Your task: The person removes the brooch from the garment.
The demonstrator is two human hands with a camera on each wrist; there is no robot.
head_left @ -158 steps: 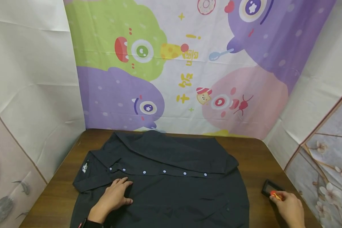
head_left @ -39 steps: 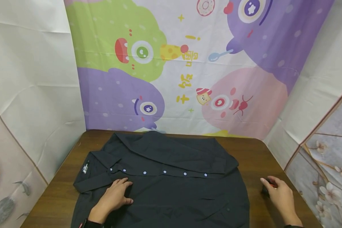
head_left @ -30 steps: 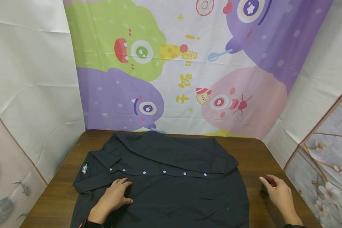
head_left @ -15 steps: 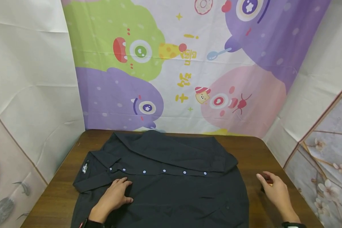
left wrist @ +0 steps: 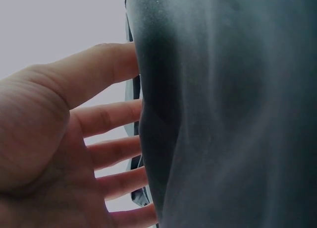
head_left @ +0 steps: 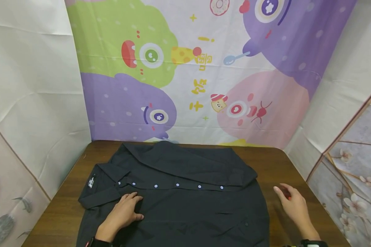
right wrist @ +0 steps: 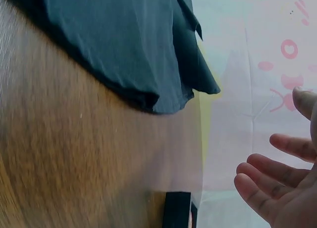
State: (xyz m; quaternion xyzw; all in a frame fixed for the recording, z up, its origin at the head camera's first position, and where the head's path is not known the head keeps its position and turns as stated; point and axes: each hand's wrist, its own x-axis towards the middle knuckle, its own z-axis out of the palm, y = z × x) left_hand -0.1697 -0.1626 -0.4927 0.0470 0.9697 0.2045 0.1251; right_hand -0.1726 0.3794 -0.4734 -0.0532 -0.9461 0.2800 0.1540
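A dark button-up shirt (head_left: 188, 209) lies spread on the table, one sleeve folded across it and a row of pale buttons showing. My left hand (head_left: 123, 213) rests on the shirt with fingers spread; in the left wrist view its fingertips touch the dark cloth (left wrist: 223, 114). To the right of the shirt, my right hand (head_left: 293, 206) is over the table with relaxed fingers, and the right wrist view shows nothing between them. A small black box (right wrist: 177, 208) stands on the table below that hand. Mostly hidden in the head view, it leaves a bit of red (head_left: 289, 198) showing behind the fingers.
The brown wooden table (head_left: 275, 164) has rounded far corners. A cartoon-printed curtain (head_left: 191, 127) hangs right behind it, with white sheets (head_left: 40, 85) at the sides. A white-patterned mark (head_left: 91, 181) shows at the shirt's left end.
About five seconds ago my right hand pinched a small orange-and-red thing at the black box. It has let go and drifted slightly up and left. My left hand and the shirt stay put.
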